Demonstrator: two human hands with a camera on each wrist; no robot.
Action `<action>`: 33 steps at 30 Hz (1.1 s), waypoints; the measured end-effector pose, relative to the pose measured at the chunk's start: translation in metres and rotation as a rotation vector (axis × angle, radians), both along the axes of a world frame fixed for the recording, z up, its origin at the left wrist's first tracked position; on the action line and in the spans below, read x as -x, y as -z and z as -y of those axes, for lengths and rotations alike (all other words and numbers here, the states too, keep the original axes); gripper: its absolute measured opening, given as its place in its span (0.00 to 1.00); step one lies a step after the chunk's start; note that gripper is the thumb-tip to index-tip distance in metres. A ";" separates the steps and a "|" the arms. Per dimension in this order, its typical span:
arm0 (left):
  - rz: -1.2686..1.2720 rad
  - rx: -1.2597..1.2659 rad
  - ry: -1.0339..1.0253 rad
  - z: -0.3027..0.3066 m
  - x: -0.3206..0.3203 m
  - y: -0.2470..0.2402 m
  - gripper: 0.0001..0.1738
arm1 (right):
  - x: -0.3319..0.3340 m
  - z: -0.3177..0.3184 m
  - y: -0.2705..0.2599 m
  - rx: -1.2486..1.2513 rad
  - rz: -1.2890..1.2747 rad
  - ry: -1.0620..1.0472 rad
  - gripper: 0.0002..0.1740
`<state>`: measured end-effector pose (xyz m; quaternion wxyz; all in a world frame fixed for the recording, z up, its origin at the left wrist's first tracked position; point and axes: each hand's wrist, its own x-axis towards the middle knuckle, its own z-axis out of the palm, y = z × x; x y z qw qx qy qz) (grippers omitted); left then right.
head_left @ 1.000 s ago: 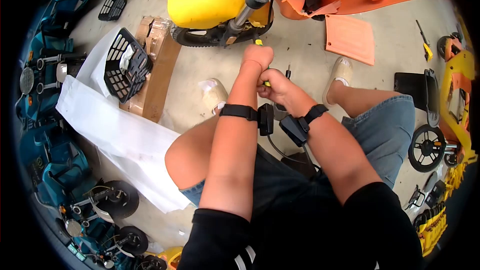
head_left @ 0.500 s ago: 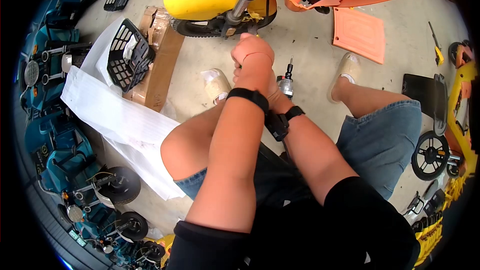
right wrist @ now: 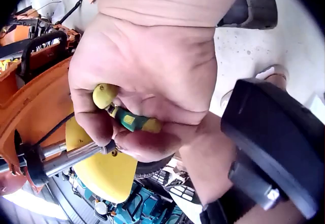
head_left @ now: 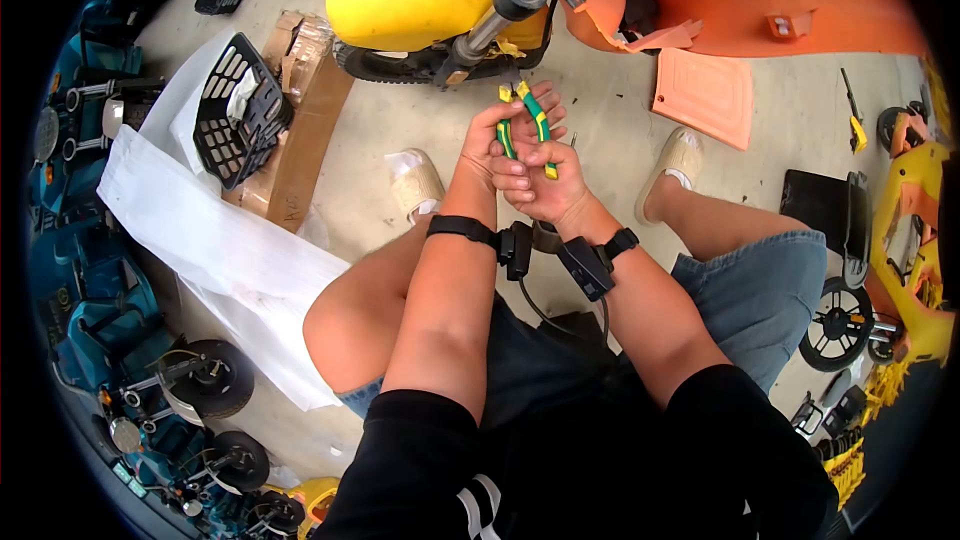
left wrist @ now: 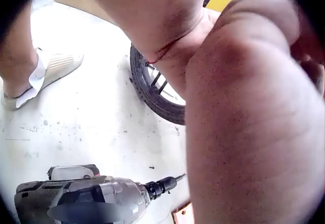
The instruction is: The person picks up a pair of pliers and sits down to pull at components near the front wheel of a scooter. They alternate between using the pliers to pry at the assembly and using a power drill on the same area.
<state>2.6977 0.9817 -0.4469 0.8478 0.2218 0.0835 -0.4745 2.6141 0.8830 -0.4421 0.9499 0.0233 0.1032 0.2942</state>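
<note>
Pliers with green and yellow handles [head_left: 538, 118] lie across both hands, the handles spread apart. My left hand [head_left: 485, 148] has its thumb on one handle, with its fingers extending behind the tool. The thumb and fingers of my right hand [head_left: 550, 188] hold the handles near their lower ends. In the right wrist view, the curled fingers of my right hand [right wrist: 144, 66] surround a green handle [right wrist: 134, 121]. The left wrist view shows the hands and wrists close up, with the pliers hidden.
A yellow fender [head_left: 410, 0] and front fork stand ahead. A power drill [left wrist: 96, 196] lies on the floor. A black basket [head_left: 235, 115] and cardboard [head_left: 300, 155] are at left; an orange panel [head_left: 705, 98] and loose wheel [head_left: 836, 325] are at right.
The hands have moved from overlapping, closed grips to a side-by-side hold with the left palm turned up. The pliers' handles have come into view, spread apart.
</note>
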 end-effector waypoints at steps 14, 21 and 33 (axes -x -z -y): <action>-0.014 0.066 -0.107 0.021 -0.007 0.020 0.06 | -0.015 0.049 -0.106 1.975 0.300 -0.750 0.41; -0.159 0.093 -0.156 0.036 -0.004 0.012 0.06 | -0.023 -0.019 -0.103 2.645 0.013 -0.825 0.50; 0.013 -0.389 -0.095 0.035 -0.009 0.023 0.08 | -0.023 -0.005 -0.066 2.374 -0.050 -0.495 0.39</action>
